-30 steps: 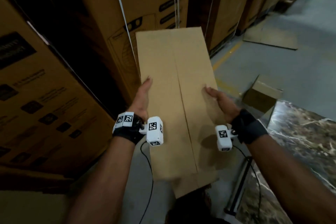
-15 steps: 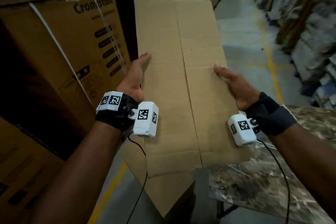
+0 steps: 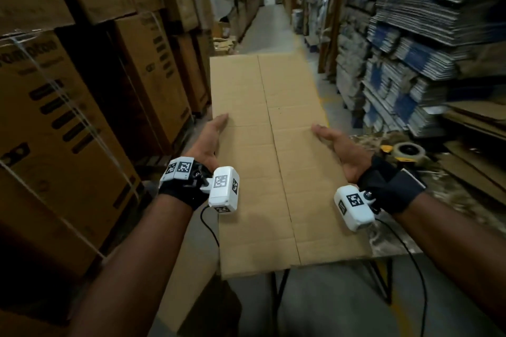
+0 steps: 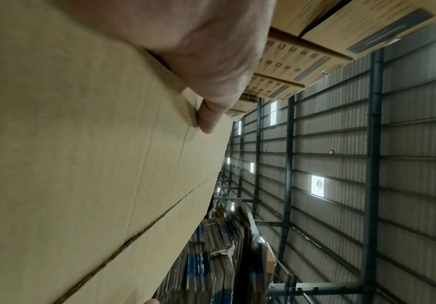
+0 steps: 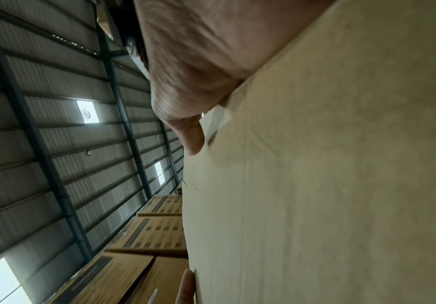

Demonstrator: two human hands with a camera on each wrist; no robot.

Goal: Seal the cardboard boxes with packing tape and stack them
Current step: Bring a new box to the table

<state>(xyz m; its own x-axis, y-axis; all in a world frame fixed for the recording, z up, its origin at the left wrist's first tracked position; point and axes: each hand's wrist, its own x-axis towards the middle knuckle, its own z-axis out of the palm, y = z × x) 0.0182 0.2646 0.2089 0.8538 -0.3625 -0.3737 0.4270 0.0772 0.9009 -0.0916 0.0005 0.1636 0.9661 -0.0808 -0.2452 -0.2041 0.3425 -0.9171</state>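
Note:
A long flattened cardboard box [image 3: 268,172] lies nearly level in front of me, its near right part over the marble-patterned table [image 3: 443,200]. My left hand [image 3: 210,139] grips its left edge and my right hand [image 3: 336,145] grips its right edge. In the left wrist view the thumb [image 4: 209,115] presses on the cardboard face [image 4: 81,164], with a fingertip showing past the edge. The right wrist view shows the same: thumb [image 5: 190,133] on the cardboard [image 5: 328,185]. A yellow tape dispenser [image 3: 405,152] rests on the table just right of my right hand.
Tall stacks of printed strapped cartons [image 3: 68,131] wall the left side. Piles of flat blue-and-white cartons [image 3: 397,68] fill the right. A narrow aisle [image 3: 271,24] runs ahead between them. Flat brown sheets [image 3: 482,123] lie at the far right.
I have turned right with the flattened box, from the carton stacks toward the aisle. The box has come down level over the table's left part. Both hands keep their hold on its edges.

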